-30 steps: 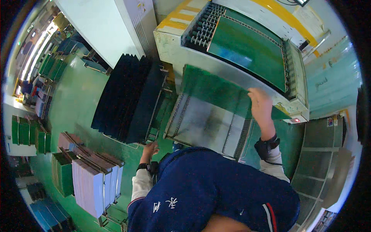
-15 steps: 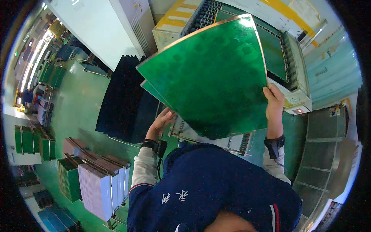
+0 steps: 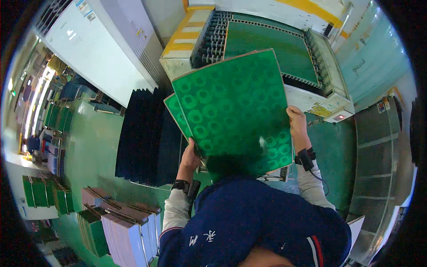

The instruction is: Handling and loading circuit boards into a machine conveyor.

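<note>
My left hand [image 3: 190, 155] and my right hand [image 3: 299, 127] hold a glossy green circuit-board panel [image 3: 235, 95] in front of my body. Rows of paler ring shapes cover its face, and its near part lies in dark shadow. A second green panel [image 3: 174, 111] shows behind it, sticking out along the left side. My left fingers grip the left edge, with the thumb on top. On the right edge, my right hand is closed with its fingertips partly hidden. Beyond the held panels, another green panel [image 3: 267, 42] lies flat on a roller conveyor [image 3: 212, 38].
Dark pleated sheets [image 3: 144, 138] stand in a rack to my left, beside a tall white cabinet [image 3: 102, 49]. Racks of upright pale panels [image 3: 120, 236] and green panels [image 3: 93, 231] stand at lower left. A grey framed panel [image 3: 376, 155] is at right.
The held panels have come down and flattened, so the ring shapes now show clearly. The conveyor and its panel are more exposed. My left thumb has come over the edge.
</note>
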A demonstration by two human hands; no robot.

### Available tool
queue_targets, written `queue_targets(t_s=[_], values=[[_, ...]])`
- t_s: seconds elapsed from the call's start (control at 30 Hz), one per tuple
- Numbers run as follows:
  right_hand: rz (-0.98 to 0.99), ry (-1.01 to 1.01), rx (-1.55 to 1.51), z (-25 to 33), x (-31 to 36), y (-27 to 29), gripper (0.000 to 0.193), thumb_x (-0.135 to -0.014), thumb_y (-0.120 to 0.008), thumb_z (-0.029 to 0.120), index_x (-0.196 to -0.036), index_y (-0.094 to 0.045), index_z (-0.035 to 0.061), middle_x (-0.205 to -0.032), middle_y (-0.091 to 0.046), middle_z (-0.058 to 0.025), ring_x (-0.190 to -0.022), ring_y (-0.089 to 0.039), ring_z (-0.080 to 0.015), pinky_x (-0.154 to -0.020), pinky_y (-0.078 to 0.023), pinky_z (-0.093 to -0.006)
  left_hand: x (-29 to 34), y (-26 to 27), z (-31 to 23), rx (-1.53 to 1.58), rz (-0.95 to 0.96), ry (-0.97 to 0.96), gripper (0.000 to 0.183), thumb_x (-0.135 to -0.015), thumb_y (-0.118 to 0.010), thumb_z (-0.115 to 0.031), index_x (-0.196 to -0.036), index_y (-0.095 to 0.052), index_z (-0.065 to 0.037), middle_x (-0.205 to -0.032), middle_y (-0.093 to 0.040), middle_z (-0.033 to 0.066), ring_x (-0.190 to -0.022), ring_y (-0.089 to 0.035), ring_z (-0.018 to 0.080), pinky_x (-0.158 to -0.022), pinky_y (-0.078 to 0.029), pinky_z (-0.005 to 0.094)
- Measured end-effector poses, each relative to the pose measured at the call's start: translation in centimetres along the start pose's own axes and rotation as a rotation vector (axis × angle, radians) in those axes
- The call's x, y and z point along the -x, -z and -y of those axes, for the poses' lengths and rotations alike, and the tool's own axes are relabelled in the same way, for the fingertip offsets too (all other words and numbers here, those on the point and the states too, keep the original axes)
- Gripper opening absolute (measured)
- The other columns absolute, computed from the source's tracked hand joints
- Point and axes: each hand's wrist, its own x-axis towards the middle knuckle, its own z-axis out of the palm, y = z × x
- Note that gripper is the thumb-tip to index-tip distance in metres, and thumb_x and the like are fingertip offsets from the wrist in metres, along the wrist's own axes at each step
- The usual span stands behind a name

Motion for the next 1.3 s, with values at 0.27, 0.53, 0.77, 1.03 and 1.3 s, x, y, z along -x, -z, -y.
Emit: queue_targets(t_s=[0.27, 0.53, 0.77, 1.03, 1.3], values=[[-0.046, 0.085, -0.285, -1.6, -2.2, 11.1, 0.017, -0.089, -0.057, 0.008, -0.101, -0.064, -0.0019, -0.094, -0.065, -0.0053, -0.085, -0.060, -0.0154, -0.078, -0.047, -0.0287, 1.4, 1.0, -1.5, -0.269, -0.164, -0.170, 0.055, -0.099, -0.034, -0.045, -0.132, -0.041, -0.001, -0.125, -0.053, 0.0112, -0.113, -0.051, 0.0213, -0.095, -0.044, 0.0341], [-0.107, 0.007, -0.658, -3.4, 1.0, 16.5, 0.029, -0.090, -0.056, 0.013, -0.116, -0.054, 0.0005, -0.110, -0.061, -0.0083, -0.099, -0.059, -0.0220, -0.087, -0.047, -0.0366, 2.9, 2.8, -6.1, -0.039, -0.257, -0.358, 0.065, -0.096, -0.032, -0.056, -0.131, -0.043, -0.002, -0.127, -0.050, 0.0084, -0.113, -0.050, 0.0240, -0.097, -0.041, 0.0395], [-0.003, -0.071, -0.704, -3.1, 6.2, 12.1, 0.041, -0.082, -0.059, 0.002, -0.122, -0.049, 0.0036, -0.112, -0.060, -0.0110, -0.103, -0.058, -0.0296, -0.094, -0.045, -0.0455, 7.6, 4.2, -11.9, 0.025, -0.230, -0.568, 0.069, -0.093, -0.035, -0.059, -0.140, -0.032, -0.008, -0.137, -0.041, 0.0082, -0.121, -0.041, 0.0283, -0.102, -0.035, 0.0443], [-0.141, -0.220, -0.820, -5.4, 8.1, 9.6, 0.021, -0.088, -0.056, 0.002, -0.108, -0.052, 0.0057, -0.100, -0.062, -0.0102, -0.088, -0.063, -0.0258, -0.080, -0.053, -0.0398, 13.6, 8.7, -15.8, 0.014, -0.304, -0.757, 0.072, -0.087, -0.045, -0.063, -0.139, -0.036, -0.013, -0.140, -0.041, 0.0080, -0.125, -0.040, 0.0303, -0.103, -0.034, 0.0497], [-0.105, -0.612, -0.989, -6.3, 10.6, 5.3, 0.009, -0.088, -0.059, 0.008, -0.094, -0.058, 0.0013, -0.093, -0.063, -0.0116, -0.085, -0.062, -0.0257, -0.079, -0.053, -0.0407, 15.5, 10.9, -16.0, 0.086, -0.469, -0.855, 0.073, -0.087, -0.043, -0.063, -0.140, -0.036, -0.013, -0.144, -0.038, 0.0081, -0.129, -0.037, 0.0319, -0.104, -0.030, 0.0554]])
